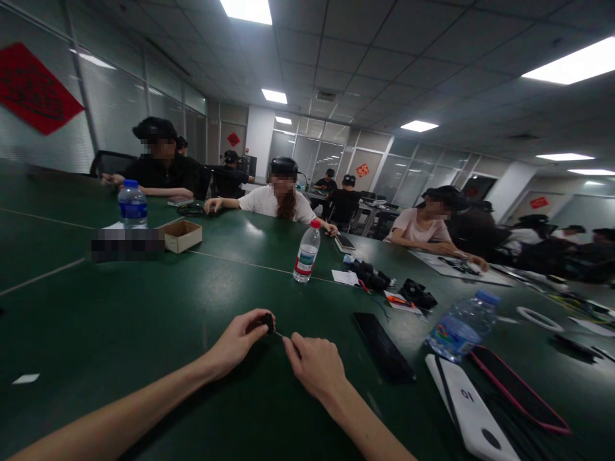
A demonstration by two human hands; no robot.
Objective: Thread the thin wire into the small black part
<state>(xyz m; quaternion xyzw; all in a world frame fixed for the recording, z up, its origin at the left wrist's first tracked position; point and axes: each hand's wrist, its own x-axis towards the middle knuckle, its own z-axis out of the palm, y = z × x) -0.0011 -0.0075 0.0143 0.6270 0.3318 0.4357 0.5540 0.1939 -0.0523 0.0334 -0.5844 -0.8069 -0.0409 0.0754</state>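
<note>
Between the thumb and fingers of my left hand [243, 336] is a small black part [269, 322], held just above the green table [230, 410]. My right hand [317, 365] is closed around a tool with a thin metal shaft [278, 334], much like a screwdriver. Its handle is hidden inside my fist. The shaft runs left and up to the black part; whether its tip sits in the part or only touches it I cannot tell. A black phone [383, 346] lies flat to the right of my right hand.
Ahead stands a red-capped water bottle [306, 253]; a blue-capped bottle [464, 326] is at right. Near it lie a white device [466, 410] and a pink-edged phone [521, 387]. Black gear [369, 274] and a cardboard box [183, 237] sit farther off. Several people sit around.
</note>
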